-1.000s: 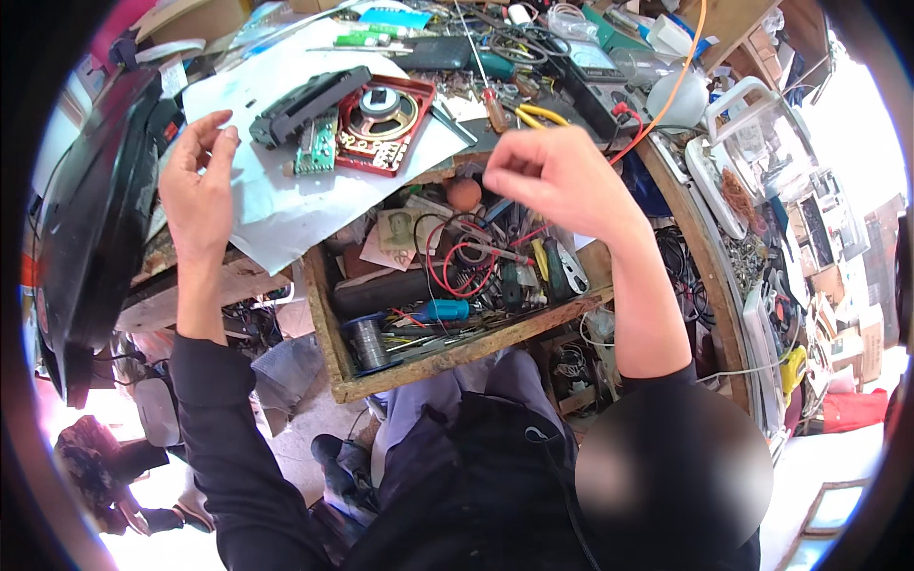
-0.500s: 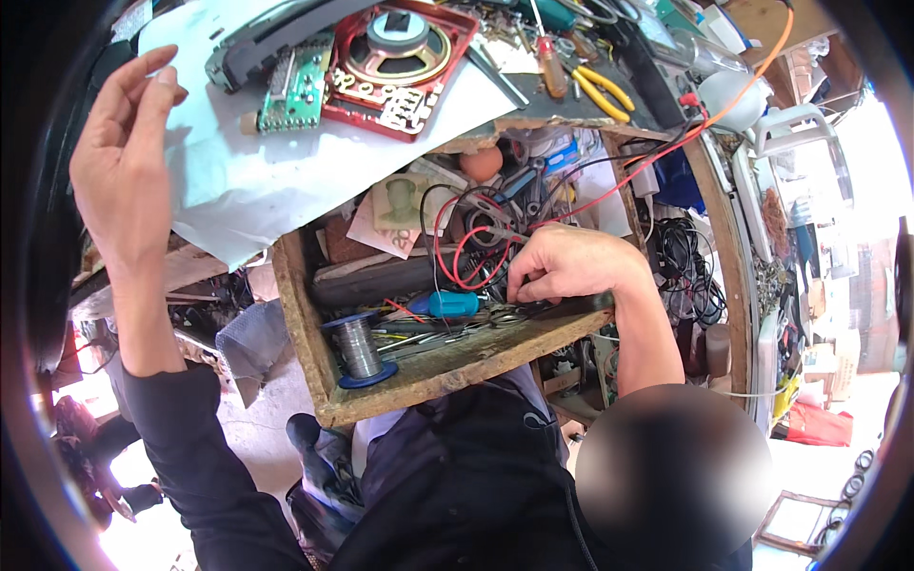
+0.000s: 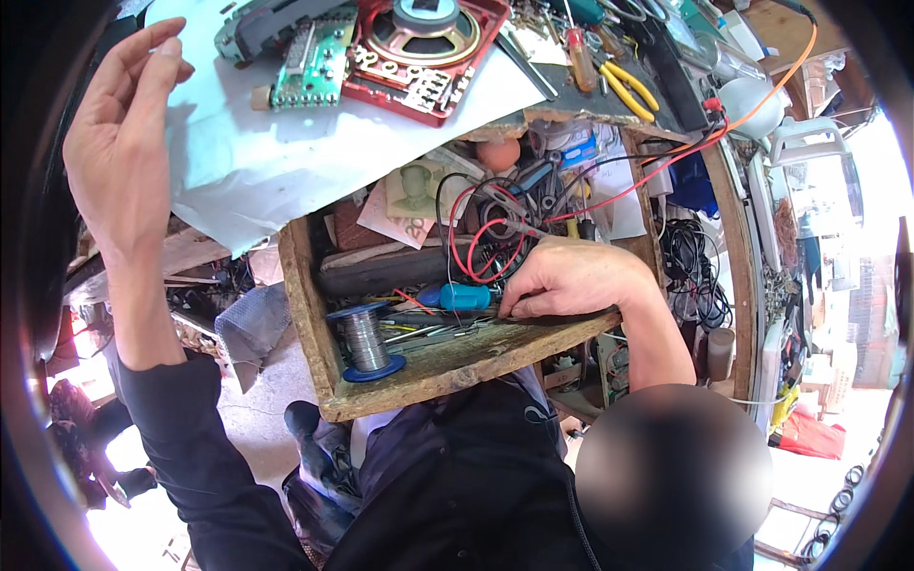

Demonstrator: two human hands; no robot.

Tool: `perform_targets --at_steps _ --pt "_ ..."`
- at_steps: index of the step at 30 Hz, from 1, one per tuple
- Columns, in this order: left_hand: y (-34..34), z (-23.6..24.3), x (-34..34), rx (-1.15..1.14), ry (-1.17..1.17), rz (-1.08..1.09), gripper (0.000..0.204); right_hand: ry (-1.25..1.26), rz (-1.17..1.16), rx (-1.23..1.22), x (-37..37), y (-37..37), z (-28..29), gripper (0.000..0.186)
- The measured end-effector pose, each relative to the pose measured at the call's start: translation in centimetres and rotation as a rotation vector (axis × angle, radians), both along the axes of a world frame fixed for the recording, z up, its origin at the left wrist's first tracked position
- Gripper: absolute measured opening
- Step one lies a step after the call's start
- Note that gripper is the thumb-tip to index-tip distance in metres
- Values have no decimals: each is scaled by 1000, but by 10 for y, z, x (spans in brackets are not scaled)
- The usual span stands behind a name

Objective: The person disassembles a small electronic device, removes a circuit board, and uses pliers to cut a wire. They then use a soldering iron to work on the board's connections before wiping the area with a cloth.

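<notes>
My right hand reaches into an open wooden drawer, its thumb and fingers closed together near the front wall. Whatever lies between the fingertips is hidden. Just left of them rests a teal handle, among thin metal rods and loose small parts. A spool of silver wire stands in the drawer's left front corner. My left hand is raised at the left edge of the bench, fingers loosely bent and apart, with nothing seen in it. Nearby on white paper lie a green circuit board and a red speaker housing.
Red test-lead wire loops over the drawer behind my right hand. Banknotes lie further back in it. Yellow-handled pliers and a screwdriver sit on the bench. Black cables hang at right.
My right hand has shifted slightly left toward the teal handle, fingers still low in the drawer. The view has moved a little, and my left hand stays raised.
</notes>
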State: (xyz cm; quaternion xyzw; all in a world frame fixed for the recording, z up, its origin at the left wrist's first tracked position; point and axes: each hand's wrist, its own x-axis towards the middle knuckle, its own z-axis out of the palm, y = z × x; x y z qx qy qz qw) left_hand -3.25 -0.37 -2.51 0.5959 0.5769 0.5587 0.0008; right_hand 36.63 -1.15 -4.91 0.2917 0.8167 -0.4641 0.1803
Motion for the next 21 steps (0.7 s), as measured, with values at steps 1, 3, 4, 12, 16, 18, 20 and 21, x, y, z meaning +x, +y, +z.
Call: perform_targets --at_steps 1,3,4,12,16,18,20,21 --pt "1 0 1 2 -19 -16 28 1 27 29 1 -1 -5 21" --pt "1 1 3 7 -56 -48 28 -3 39 51 1 -4 -7 22" --pt "1 3 3 -3 -69 -39 28 -7 26 50 -1 -3 -6 22" --pt "-5 14 22 -41 -251 -47 19 343 -76 -55 0 5 36 19" --pt "-7 14 17 -130 -219 -50 21 656 -551 438 -25 6 82 11" --pt "-7 15 18 -127 -227 -44 21 636 -665 911 -41 23 86 10" --pt "-4 16 20 -122 -224 -43 21 581 -686 1183 -50 37 86 11" --pt "-3 16 20 -121 -222 -49 21 560 -678 1213 -53 42 85 11"
